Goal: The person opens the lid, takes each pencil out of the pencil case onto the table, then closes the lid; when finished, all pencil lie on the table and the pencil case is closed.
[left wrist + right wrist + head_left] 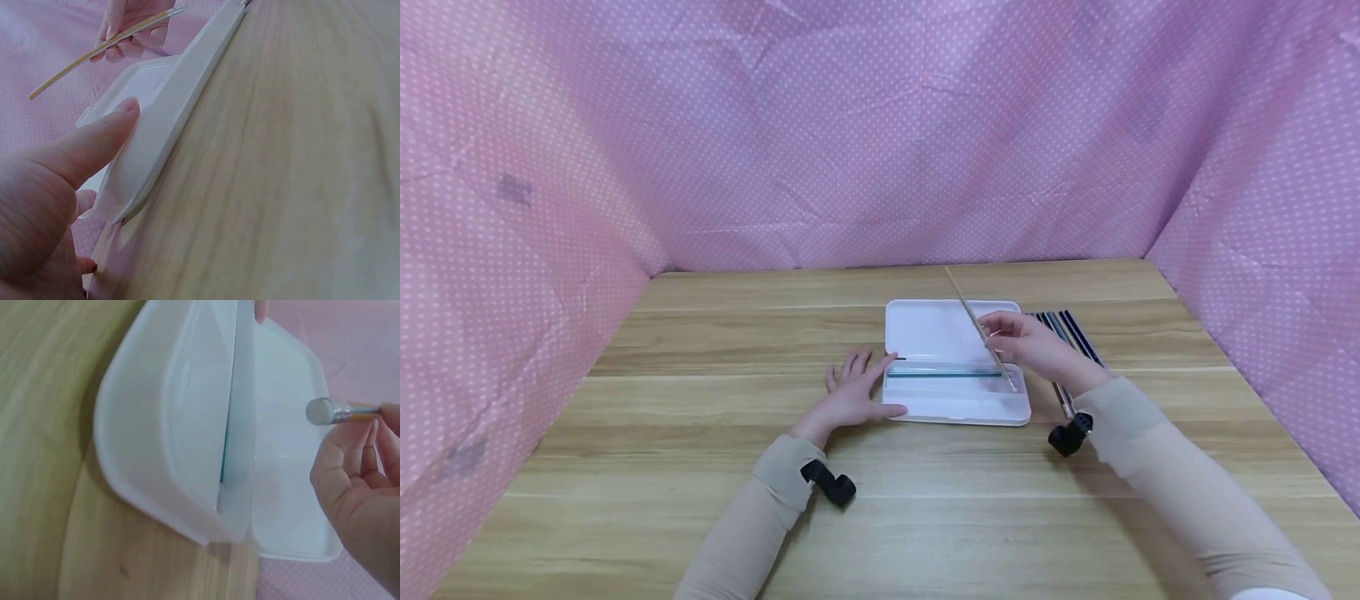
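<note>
A white plastic case point(958, 408) lies unfolded on the table, its lid point(925, 325) laid back. Inside it, a slim teal-handled paintbrush point(951, 375) stretches lengthwise. My right hand point(1033, 346) pinches a wooden-handled paintbrush point(973, 315) above the case's right part. That brush is tilted, its thin handle end pointing away from me and its silvery end point(337, 412) toward me. At the case's left end, my left hand point(853, 400) spreads its fingers, with the thumb point(106, 134) on the near edge and the index fingertip by the hinge.
Several dark-handled paintbrushes point(1071, 333) lie side by side to the right of the case, partly hidden by the right hand and wrist. A pink dotted cloth point(880, 167) hangs around the wooden table's point(700, 400) back and sides.
</note>
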The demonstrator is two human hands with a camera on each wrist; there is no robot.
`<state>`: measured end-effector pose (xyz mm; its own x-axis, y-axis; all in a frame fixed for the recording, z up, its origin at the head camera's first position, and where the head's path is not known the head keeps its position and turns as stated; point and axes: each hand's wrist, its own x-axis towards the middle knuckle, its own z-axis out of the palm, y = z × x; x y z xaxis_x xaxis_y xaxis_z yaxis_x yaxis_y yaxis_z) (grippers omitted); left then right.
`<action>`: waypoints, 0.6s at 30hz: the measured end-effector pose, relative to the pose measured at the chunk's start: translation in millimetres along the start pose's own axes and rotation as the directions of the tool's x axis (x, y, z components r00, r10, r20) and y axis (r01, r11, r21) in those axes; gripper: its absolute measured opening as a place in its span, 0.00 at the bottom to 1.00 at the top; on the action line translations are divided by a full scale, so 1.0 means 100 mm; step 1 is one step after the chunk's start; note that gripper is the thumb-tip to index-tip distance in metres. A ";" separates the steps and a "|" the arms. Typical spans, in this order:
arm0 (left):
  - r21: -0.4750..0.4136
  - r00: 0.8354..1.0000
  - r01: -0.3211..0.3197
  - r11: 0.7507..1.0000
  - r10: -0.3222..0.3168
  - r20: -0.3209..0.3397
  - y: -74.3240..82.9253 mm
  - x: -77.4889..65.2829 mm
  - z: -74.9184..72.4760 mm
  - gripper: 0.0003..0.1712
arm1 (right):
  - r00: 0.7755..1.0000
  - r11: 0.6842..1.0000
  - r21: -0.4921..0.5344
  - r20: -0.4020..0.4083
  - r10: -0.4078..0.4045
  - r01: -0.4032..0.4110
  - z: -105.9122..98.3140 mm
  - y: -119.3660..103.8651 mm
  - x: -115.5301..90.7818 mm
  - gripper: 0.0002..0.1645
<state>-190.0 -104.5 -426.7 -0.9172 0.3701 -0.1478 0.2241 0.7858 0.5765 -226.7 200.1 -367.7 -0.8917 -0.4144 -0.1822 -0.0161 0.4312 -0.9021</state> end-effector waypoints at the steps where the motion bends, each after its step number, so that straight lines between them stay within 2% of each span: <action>1: -0.001 1.000 0.001 1.000 -0.001 0.001 0.00 0.00 0.00 0.52 | 1.000 1.000 0.005 -0.011 0.002 -0.001 -0.02 0.01 -0.01 0.25; 18: 0.005 1.000 0.015 1.000 -0.015 0.008 0.02 -0.02 -0.01 0.51 | 0.992 1.000 -0.008 -0.125 -0.001 0.000 -0.37 0.25 -0.22 0.28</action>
<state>-188.4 -104.4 -424.6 -0.9177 0.3622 -0.1630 0.2120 0.7938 0.5700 -224.0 249.4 -371.5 -0.9413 -0.3111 -0.1311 -0.0194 0.4374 -0.8991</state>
